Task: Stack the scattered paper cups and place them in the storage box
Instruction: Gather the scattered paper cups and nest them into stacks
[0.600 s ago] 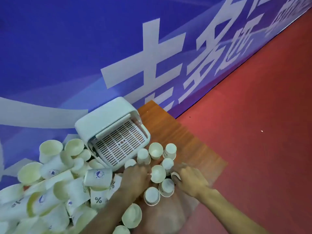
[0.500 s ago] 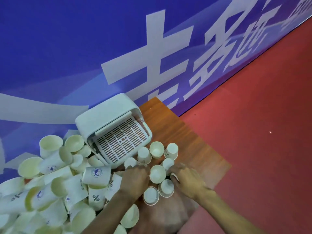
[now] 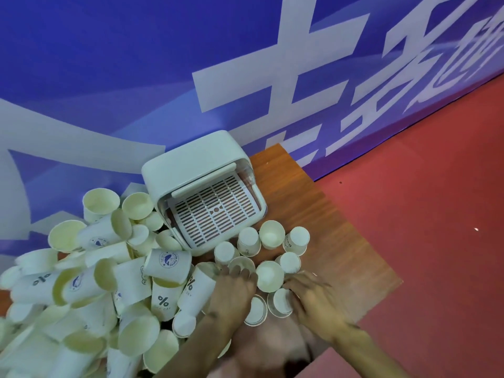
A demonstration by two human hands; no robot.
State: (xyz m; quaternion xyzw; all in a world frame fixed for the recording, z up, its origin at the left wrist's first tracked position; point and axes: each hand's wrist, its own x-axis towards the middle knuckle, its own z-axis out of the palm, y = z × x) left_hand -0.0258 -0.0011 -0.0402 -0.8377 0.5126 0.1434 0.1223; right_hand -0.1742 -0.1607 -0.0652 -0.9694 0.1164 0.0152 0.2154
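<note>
A big heap of white paper cups (image 3: 81, 285), some printed with "%" or a blue logo, covers the left of the wooden table (image 3: 341, 241). Several small cups (image 3: 271, 234) stand in a cluster in front of the white storage box (image 3: 191, 165), whose slatted tray (image 3: 215, 214) is empty. My left hand (image 3: 231, 293) lies palm down among the small cups, fingertips on the rim of one cup (image 3: 241, 264). My right hand (image 3: 313, 298) has its fingers spread against an upturned small cup (image 3: 281, 304). Another small cup (image 3: 268, 275) sits between my hands.
A blue banner with large white characters (image 3: 272, 77) rises right behind the box and the heap. The table's right edge drops to red floor (image 3: 436, 214). The table's near right corner (image 3: 392, 282) is close to my right hand.
Both hands stay among the small cups; my left fingertips have crept slightly forward onto a cup's rim. The view has shifted a little.
</note>
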